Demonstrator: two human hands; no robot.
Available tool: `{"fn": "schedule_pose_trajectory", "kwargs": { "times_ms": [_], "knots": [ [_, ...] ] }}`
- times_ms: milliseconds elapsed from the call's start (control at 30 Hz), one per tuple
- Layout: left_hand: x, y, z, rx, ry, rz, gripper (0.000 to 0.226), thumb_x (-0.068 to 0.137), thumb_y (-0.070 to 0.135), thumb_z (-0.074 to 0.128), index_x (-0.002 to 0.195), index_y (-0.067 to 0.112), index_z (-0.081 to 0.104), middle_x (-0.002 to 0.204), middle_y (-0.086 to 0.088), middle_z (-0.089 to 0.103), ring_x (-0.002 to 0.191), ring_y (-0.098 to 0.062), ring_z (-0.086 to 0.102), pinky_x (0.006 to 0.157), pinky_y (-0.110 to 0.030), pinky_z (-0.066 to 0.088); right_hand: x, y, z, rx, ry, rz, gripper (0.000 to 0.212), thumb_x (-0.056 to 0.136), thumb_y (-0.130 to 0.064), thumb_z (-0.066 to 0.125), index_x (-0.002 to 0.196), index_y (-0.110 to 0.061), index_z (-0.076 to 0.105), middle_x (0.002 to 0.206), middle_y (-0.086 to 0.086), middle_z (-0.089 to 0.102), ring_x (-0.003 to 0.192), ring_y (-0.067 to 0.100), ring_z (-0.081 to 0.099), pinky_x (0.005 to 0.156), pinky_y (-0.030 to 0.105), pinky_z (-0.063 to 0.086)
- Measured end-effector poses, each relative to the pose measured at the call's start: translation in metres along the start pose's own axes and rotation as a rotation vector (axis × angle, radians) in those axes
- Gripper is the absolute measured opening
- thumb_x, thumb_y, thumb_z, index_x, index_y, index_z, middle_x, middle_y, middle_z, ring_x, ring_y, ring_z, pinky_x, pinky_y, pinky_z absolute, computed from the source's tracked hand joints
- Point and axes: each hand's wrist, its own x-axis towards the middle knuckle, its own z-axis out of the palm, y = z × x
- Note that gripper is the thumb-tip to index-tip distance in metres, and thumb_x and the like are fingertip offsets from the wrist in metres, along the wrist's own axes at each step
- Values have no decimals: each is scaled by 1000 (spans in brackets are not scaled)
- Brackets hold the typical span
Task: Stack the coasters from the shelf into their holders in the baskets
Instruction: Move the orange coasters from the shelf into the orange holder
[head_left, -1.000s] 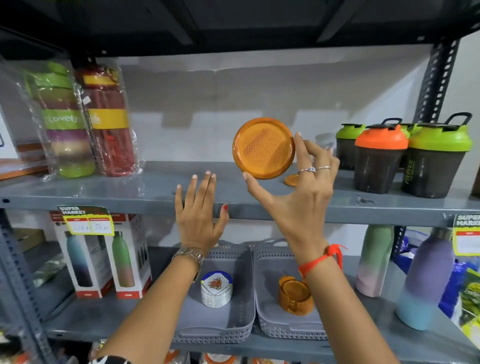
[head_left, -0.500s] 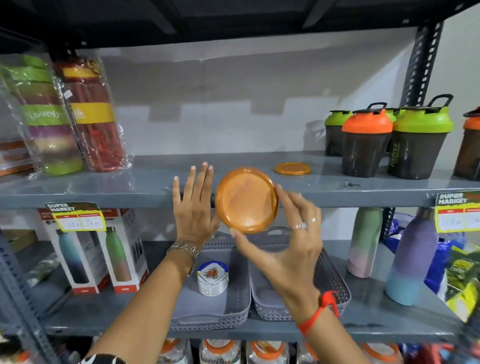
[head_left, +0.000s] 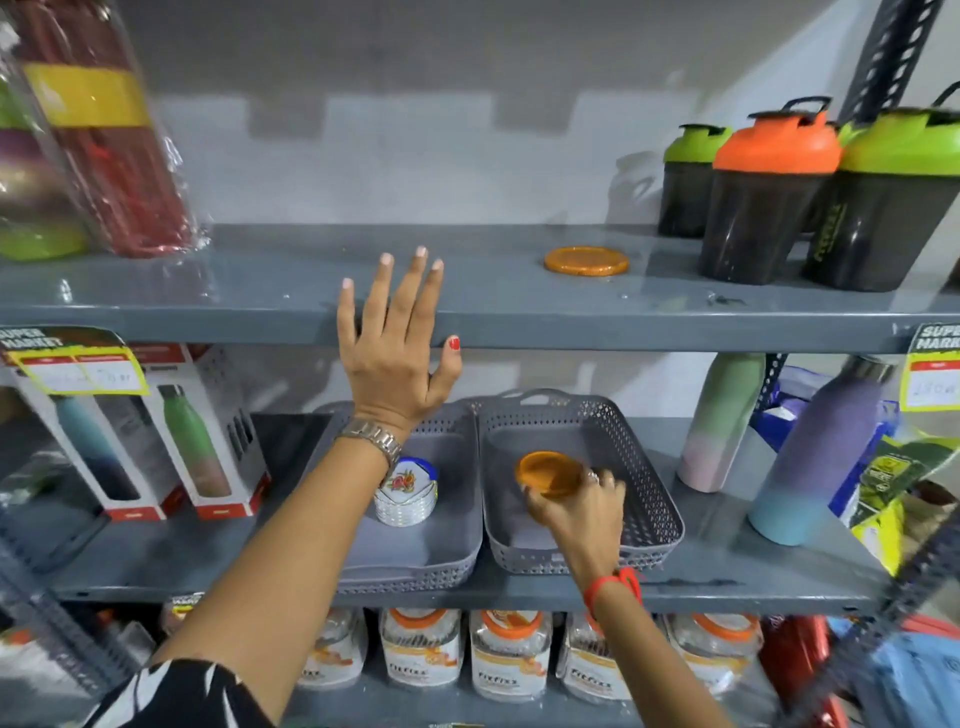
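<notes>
An orange coaster (head_left: 550, 474) sat tilted in the right hand (head_left: 576, 506), pinched by its rim between fingers and thumb, low inside the right basket (head_left: 652, 512). The holder it was meant for could not be seen; the hand and coaster covered that part of the basket floor, so it probably lay directly under them, and the coming move looked like a short drop straight down with the disc levelled flat. A second orange coaster (head_left: 586, 261) lay flat on the upper shelf (head_left: 260, 291), beside the shaker bottles (head_left: 769, 192) and well above the right hand, up and slightly right of it. The left hand (head_left: 392, 353) was spread open and empty, palm toward the shelf's front edge, fingers reaching over it; it stood nearer that remaining coaster in height but off to its left. In the left basket (head_left: 457, 525) a stack of white flowered coasters (head_left: 408, 491) stood in its holder just beyond the left wrist
</notes>
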Motion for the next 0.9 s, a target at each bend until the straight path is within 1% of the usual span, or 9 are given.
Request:
{"fn": "schedule_pose_trajectory", "kwargs": {
  "times_ms": [67, 133, 333, 433, 533, 633, 667, 767, 900],
  "knots": [
    [-1, -2, 3, 8, 30, 9, 56, 95, 40, 25, 139, 11, 43, 141, -7, 48, 133, -28, 39, 112, -49, 20, 16, 6, 5, -29, -42, 69, 66, 68, -58, 69, 99, -1, 69, 108, 22, 63, 112, 37, 46, 100, 42, 37],
    [-1, -1, 5, 32, 62, 11, 56, 95, 40, 24, 138, 12, 45, 140, -6, 50, 132, -28, 41, 112, -47, 21, 26, 12, 7, -56, -47, 133, 62, 71, -53, 73, 102, 1, 68, 116, 23, 58, 116, 39, 43, 97, 42, 41],
    [1, -2, 10, 60, 135, 7, 56, 94, 41, 23, 135, 14, 49, 136, -4, 54, 130, -26, 43, 112, -42, 20, 53, 20, 29, -298, -133, 92, 51, 75, -57, 64, 96, -12, 73, 107, 14, 69, 107, 32, 55, 101, 40, 34],
    [0, -1, 11, 64, 153, -3, 55, 94, 42, 23, 134, 15, 50, 135, -3, 55, 128, -24, 44, 110, -41, 22, 55, 16, 32, -337, -210, 253, 49, 82, -52, 59, 119, -19, 63, 130, 9, 59, 128, 30, 41, 115, 47, 21],
    [-1, 0, 11, 72, 174, 0, 55, 94, 42, 23, 133, 16, 51, 133, -3, 56, 127, -24, 46, 109, -41, 24, 54, 13, 31, -397, -305, 299, 57, 85, -57, 49, 129, -23, 55, 143, 4, 48, 137, 28, 27, 117, 55, 8],
    [0, -1, 11, 71, 168, -6, 55, 94, 42, 23, 133, 16, 51, 134, -3, 56, 127, -24, 46, 109, -40, 24, 51, 11, 30, -426, -331, 295, 61, 86, -59, 43, 135, -22, 50, 148, 5, 39, 139, 30, 23, 117, 58, 7],
    [0, -1, 11, 72, 164, -8, 55, 94, 42, 23, 133, 16, 51, 134, -3, 56, 127, -23, 46, 109, -40, 24, 49, 11, 30, -418, -293, 279, 59, 86, -57, 45, 132, -21, 53, 146, 8, 41, 137, 31, 25, 116, 58, 10],
    [0, 0, 10, 66, 140, -16, 56, 95, 43, 22, 133, 15, 52, 134, -4, 56, 127, -22, 47, 108, -40, 25, 39, 3, 21, -338, -36, 114, 48, 85, -46, 56, 119, -14, 63, 130, 15, 52, 124, 37, 38, 111, 55, 25],
    [1, 0, 5, 58, 95, -17, 57, 96, 43, 23, 134, 12, 51, 135, -7, 54, 127, -24, 46, 109, -41, 24, 13, -20, -3, -249, 177, -15, 50, 88, -47, 52, 118, -8, 61, 129, 18, 54, 120, 39, 42, 106, 50, 34]
  ]
}}
